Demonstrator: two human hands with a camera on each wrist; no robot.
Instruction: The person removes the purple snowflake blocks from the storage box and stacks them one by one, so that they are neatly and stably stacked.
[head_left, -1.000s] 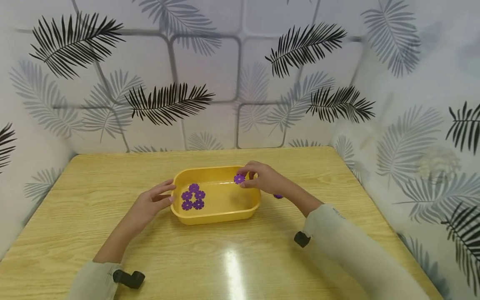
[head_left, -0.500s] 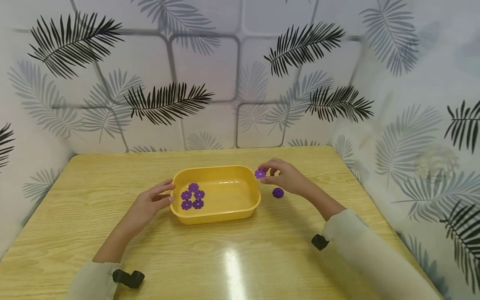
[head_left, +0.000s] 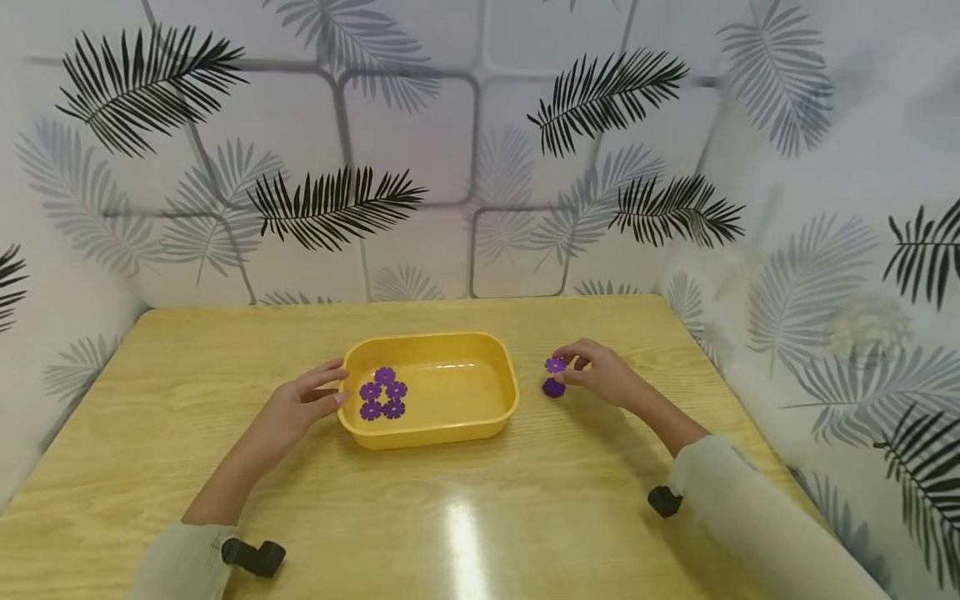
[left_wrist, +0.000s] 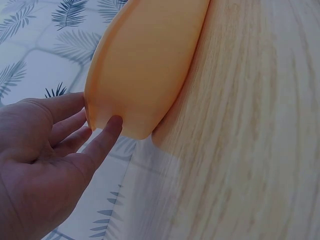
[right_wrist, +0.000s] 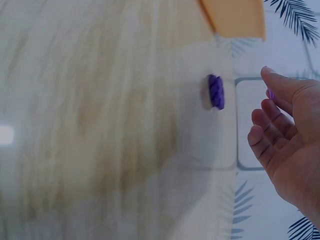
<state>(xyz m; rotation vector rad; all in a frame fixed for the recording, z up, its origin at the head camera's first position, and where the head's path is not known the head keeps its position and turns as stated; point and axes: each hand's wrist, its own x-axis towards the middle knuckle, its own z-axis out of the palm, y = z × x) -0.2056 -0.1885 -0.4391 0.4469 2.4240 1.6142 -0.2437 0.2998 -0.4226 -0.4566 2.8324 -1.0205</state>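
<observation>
My left hand (head_left: 288, 417) is at the left end of a yellow plastic tray (head_left: 427, 434), its fingertips touching the rim. In the left wrist view, the thumb of the left hand (left_wrist: 45, 155) lies against the tray's outer wall (left_wrist: 145, 65). Between thumb and index finger, my right hand (head_left: 600, 371) pinches a purple flower-shaped disc (head_left: 555, 365). Just below that disc, a short stack of purple discs (head_left: 553, 388) sits on the table. From the right wrist, the stack (right_wrist: 216, 92) appears side-on, while the right hand (right_wrist: 287, 135) mostly hides the held disc (right_wrist: 270, 94).
Several purple flower-shaped discs (head_left: 393, 389) lie flat in a ring at the tray's left end. The wooden table (head_left: 360, 525) meets walls with a leaf pattern (head_left: 420, 250) at the back and sides.
My right hand has moved right, from above the tray's right end to just above the purple stack, still pinching the disc. My left hand has stayed at the tray.
</observation>
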